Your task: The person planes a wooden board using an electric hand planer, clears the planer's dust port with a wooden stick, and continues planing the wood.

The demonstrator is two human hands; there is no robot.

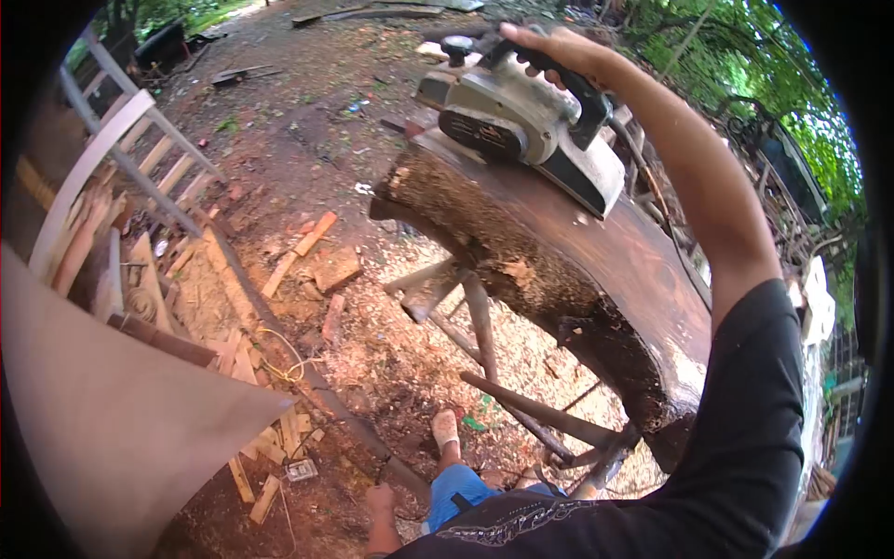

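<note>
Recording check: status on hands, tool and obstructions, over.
Right hand gripping the handle; left hand low, off the tool. Electric planer on wooden slab. Power cord trails close by, possible snag.

Directly below the right grip (566,56), its black rear handle held there, a scuffed grey power planer (521,116) with a dark side cover and round front knob sits flat on a thick wooden slab (633,270). The slab, smooth brown on top, rough-edged and curved, stretches from beneath the grip toward the person.
</note>
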